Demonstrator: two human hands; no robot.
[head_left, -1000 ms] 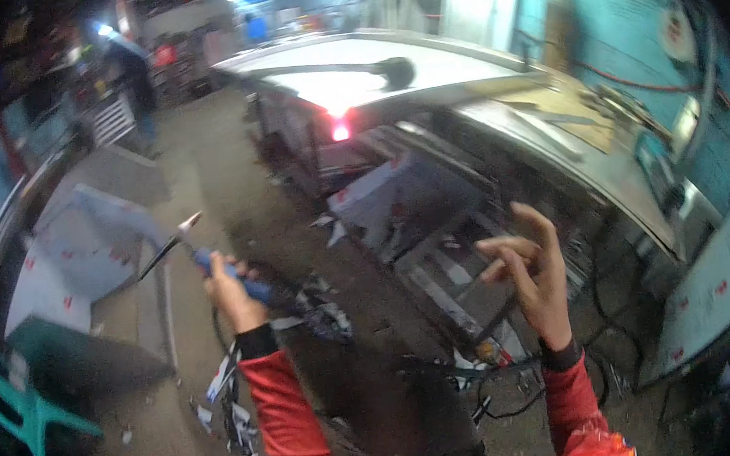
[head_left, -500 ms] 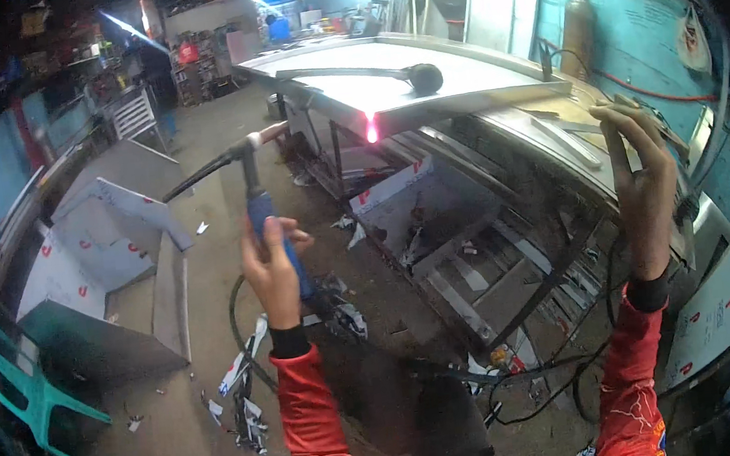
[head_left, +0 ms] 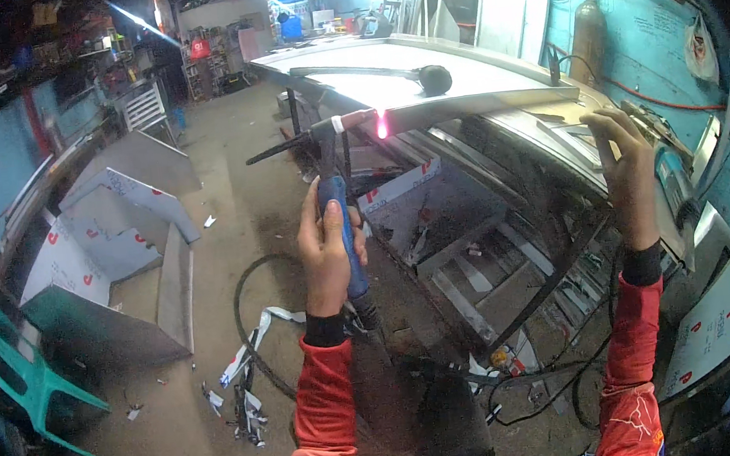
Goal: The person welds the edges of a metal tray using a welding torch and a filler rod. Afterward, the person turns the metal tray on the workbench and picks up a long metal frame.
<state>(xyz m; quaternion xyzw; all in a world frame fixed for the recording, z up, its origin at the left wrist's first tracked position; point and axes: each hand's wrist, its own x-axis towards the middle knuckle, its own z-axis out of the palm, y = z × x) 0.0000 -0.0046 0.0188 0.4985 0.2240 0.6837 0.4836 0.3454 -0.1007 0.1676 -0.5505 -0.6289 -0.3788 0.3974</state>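
Observation:
My left hand [head_left: 324, 258] is wrapped round the blue handle of a welding torch [head_left: 332, 189], held upright. The torch's head reaches the near corner of a large shiny metal panel with a raised rim [head_left: 485, 105]. A bright pink-red glow [head_left: 382, 125] shows at that corner. On the panel lies a mallet [head_left: 433, 80] with a round black head. To the right, my right hand [head_left: 629, 163] is raised beside the workbench, its fingers bent toward the thumb in a pinch. Whatever lies between those fingertips, if anything, is too thin to make out.
A dark cable [head_left: 240, 315] loops across the floor among scraps. An open metal box [head_left: 108, 301] and a green plastic chair [head_left: 24, 384] stand at the left. Metal strips [head_left: 475, 274] fill the frame below the panel. Beside my right hand lies a teal grinder [head_left: 672, 176].
My left hand has moved right with the torch, bringing its head up to the panel's corner. My right hand has shifted slightly left and down, its fingers more bent.

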